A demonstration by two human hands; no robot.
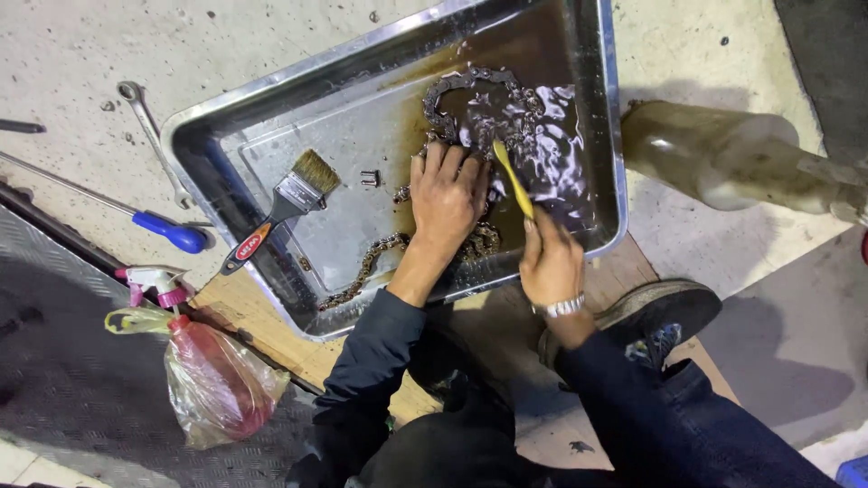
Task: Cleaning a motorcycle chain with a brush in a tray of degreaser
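Stainless steel forms the shallow rectangular tray [226, 136], which is sitting tilted on the concrete floor [72, 45] and holding a pool of dark brown oily liquid [542, 136] at its far right end. A greasy metal roller chain [470, 86] is lying partly in that liquid, trailing toward the near left rim. The left hand [445, 201] is pressing flat on the chain with fingers spread, gripping nothing. The right hand [550, 262], wearing a metal wristwatch [564, 307], is closing its fingers around a yellow-handled toothbrush [512, 177], whose head is touching the chain just beside the left fingertips. A black-handled flat paintbrush [285, 203] is lying inside the tray, left of the hands. A silver combination wrench [154, 136] and a blue-handled screwdriver [167, 230] are resting on the floor, left of the tray. A red spray bottle wrapped in clear plastic [212, 375] is lying at near left.
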